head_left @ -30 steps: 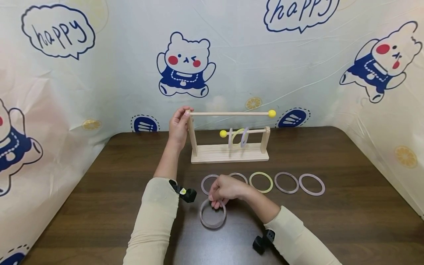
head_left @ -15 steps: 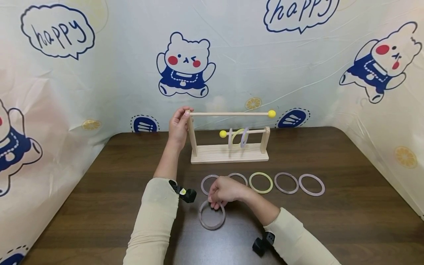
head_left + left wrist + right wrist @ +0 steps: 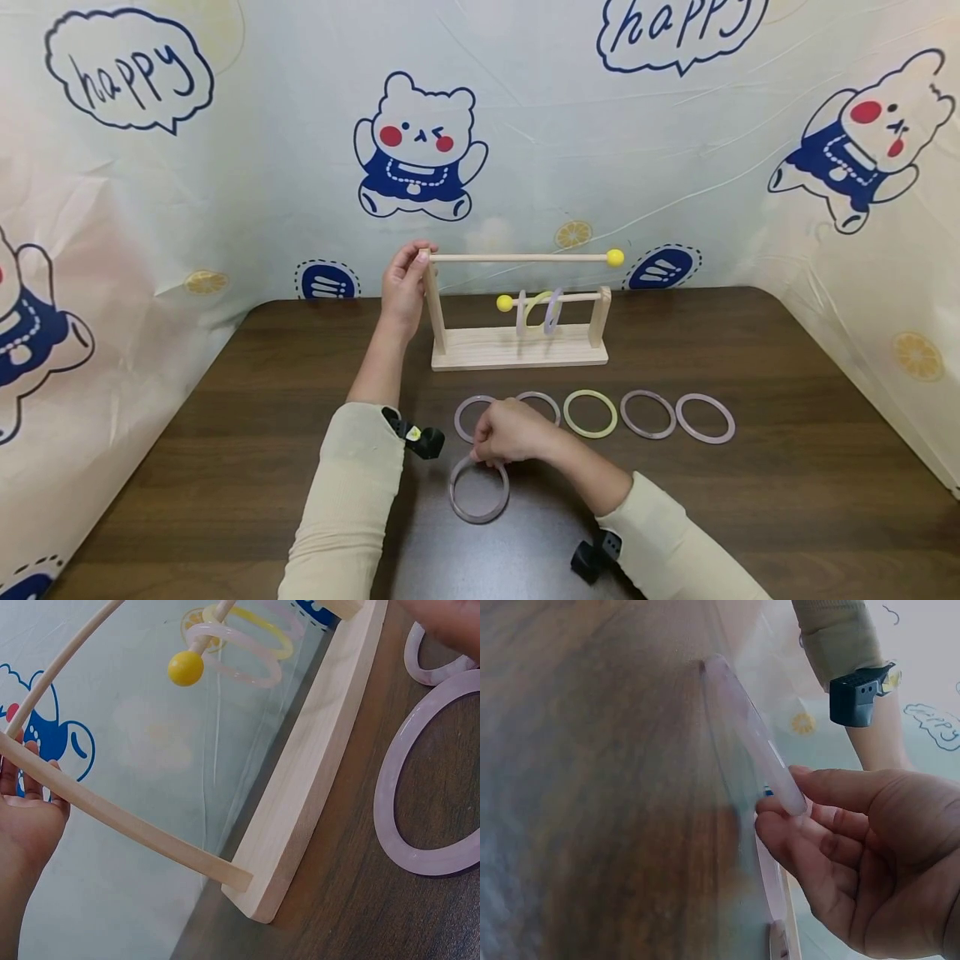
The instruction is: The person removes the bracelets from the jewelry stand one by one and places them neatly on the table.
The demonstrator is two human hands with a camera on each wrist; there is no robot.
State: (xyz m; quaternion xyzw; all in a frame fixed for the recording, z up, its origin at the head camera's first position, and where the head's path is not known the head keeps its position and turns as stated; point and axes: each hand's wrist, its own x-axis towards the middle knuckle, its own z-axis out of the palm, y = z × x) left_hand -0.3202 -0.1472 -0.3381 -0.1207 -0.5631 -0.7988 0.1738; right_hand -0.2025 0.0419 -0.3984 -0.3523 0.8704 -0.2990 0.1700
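Background: printed backdrop [image 3: 285, 183] with bears and "happy" clouds; dark wood-grain counter [image 3: 225, 483] before it.

Right hand [image 3: 517, 429]: thumb and fingertips clamped on the rim of one pale purple ring [image 3: 763, 746]. It slopes down from those fingers toward the wearer; cannot tell whether its lower edge touches the counter.

Left hand [image 3: 405, 287]: fingers and thumb grip the top of the left upright [image 3: 435, 304] of a wooden stand [image 3: 520, 347].

A row of five rings [image 3: 613, 414] lies flat, starting just beyond the right fingers and running rightward; the hand hides part of two. Three hanging rings [image 3: 553, 312] sit on the lower rod [image 3: 581, 297], well beyond. Upper rod [image 3: 517, 258] extends rightward from the left fingers to a yellow ball [image 3: 615, 257].

Judgement: step in hand is picking up a ring, stand steadied. Next move likely calls for keeping the pinch firm and raising the ring clear of the row.
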